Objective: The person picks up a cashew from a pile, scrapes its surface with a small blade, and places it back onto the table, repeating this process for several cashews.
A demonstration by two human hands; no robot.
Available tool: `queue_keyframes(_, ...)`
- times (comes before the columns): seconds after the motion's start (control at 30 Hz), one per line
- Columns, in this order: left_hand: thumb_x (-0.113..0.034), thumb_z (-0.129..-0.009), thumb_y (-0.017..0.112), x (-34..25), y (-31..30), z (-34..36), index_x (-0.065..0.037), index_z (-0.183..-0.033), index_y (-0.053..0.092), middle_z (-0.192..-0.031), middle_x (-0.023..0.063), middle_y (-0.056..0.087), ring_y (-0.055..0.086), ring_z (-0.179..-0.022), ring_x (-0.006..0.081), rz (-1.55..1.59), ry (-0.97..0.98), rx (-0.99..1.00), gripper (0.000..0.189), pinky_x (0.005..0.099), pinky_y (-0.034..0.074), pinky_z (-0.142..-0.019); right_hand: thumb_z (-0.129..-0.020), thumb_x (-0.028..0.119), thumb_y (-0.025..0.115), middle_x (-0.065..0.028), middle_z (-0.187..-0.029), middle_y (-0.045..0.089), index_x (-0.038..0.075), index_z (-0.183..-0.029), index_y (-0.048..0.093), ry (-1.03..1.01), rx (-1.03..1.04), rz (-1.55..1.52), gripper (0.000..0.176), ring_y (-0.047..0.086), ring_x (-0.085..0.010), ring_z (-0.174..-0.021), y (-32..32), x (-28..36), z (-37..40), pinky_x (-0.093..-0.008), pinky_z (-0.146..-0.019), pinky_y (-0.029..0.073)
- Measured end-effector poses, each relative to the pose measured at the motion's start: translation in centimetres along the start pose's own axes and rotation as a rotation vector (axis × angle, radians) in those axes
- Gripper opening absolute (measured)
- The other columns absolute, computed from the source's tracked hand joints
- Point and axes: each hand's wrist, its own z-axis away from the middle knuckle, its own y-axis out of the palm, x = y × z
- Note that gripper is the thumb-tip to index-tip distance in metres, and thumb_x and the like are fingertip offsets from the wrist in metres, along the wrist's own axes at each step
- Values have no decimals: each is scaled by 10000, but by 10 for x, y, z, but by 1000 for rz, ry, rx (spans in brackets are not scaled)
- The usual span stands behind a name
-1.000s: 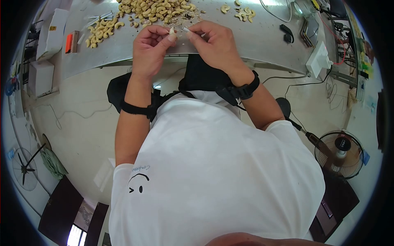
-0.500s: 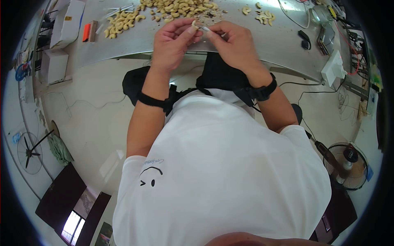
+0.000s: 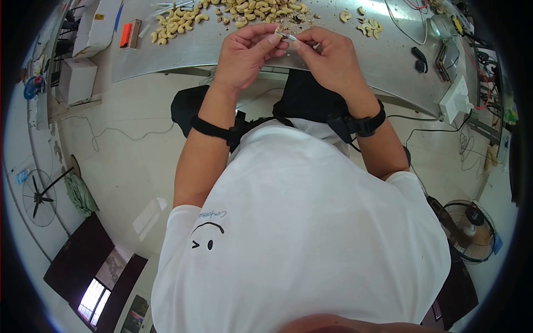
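Cashews lie in three lots on a metal tabletop [image 3: 194, 54]: a large heap [image 3: 258, 9] straight ahead of you, a smaller group [image 3: 173, 25] to its left, and a few loose nuts [image 3: 371, 26] well apart to the right. The gaps probably serve to stop the lots mixing.

Your left hand [image 3: 241, 55] is closed at the fingertips on a single cashew [image 3: 278, 30], over the tabletop's near edge. Your right hand [image 3: 332, 58] pinches a slim tool [image 3: 291, 37] between thumb and index finger, its tip towards the nut; whether tip and nut touch is too small to tell. The fingertip grip seems chosen to leave part of the nut exposed, and the short hold on the tool likely gives you fine control. Having both hands just beside each other, in front of your body, should suit such small work.

Pale crumbs [image 3: 300, 23] are scattered beyond your fingers, so the tabletop probably catches what drops. An orange-and-brown box [image 3: 130, 34] at the left and a white power strip [image 3: 455, 100] at the right sit at the sides, seemingly out of your elbows' way.
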Motion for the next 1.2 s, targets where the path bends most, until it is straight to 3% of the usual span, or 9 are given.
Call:
queue_keyframes(0.23, 8, -968, 640, -1, 4, 0, 26, -1170, 649, -1040, 151, 727, 724, -895, 207, -63, -27, -65, 203, 300, 608, -780, -871, 165, 711, -136, -859, 718, 41, -951, 722, -67, -92, 72, 148, 694, -315, -764, 7, -2, 4, -375, -679, 540)
queue_keyframes(0.53, 12, -952, 664, 0, 6, 0, 19, -1147, 650, -1062, 153, 730, 721, -886, 193, -121, -20, -97, 196, 282, 598, -760, -859, 144, 721, -123, -858, 716, 41, -950, 724, -187, -269, 132, 137, 694, -287, -761, 12, -3, 5, -349, -661, 542)
queue_keyframes(0.83, 16, -937, 681, 2, 5, 0, 13, -1139, 654, -1024, 119, 729, 717, -896, 186, -80, 19, -75, 204, 283, 598, -777, -866, 187, 735, -108, -789, 721, 35, -943, 747, 43, -23, -43, 171, 653, -197, -633, 3, -7, 6, -318, -617, 522)
queue_keyframes(1.2, 16, -933, 687, 0, 2, 0, 21, -1176, 673, -1025, 112, 728, 710, -896, 176, -113, -25, -52, 244, 280, 593, -791, -873, 178, 717, -111, -749, 713, 27, -953, 748, 59, 85, -88, 174, 637, -173, -617, -8, -7, 4, -302, -609, 510)
